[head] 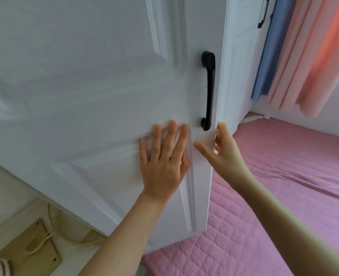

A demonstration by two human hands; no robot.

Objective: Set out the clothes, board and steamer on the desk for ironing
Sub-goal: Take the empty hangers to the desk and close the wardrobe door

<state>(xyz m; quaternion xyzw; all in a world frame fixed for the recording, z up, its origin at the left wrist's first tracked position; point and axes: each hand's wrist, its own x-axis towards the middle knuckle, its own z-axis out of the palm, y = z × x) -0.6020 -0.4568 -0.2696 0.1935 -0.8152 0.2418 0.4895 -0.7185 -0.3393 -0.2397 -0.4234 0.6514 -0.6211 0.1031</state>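
- The person stands at a white panelled wardrobe door, which fills most of the view and hangs ajar, its free edge towards the right.
- The left hand lies flat and spread against the door's face, palm on the panel, fingers pointing up; it grips nothing.
- The right hand hooks round the door's free edge just below the black pull handle: thumb on the front face, fingers curled behind the edge, so how tightly they close cannot be seen.
- None of the task's things show here: no clothes, ironing board, steamer or desk. Judging by the task, they are probably behind this door or elsewhere in the room, so the work is at its very start.
- The step in hand appears to be swinging the door. Done well, the edge hand leads the swing while the flat hand only steadies; fingers behind the edge should stay clear of the gap by the neighbouring door.
- The door's long axis runs top to bottom, tilted in the wide-angle view; the handle runs parallel to it, close to the free edge.
- A pink quilted bedspread lies just right of the door, with blue and peach curtains beyond.
- Yellow cables and a brass floor plate sit low left, a trip risk when carrying things out.
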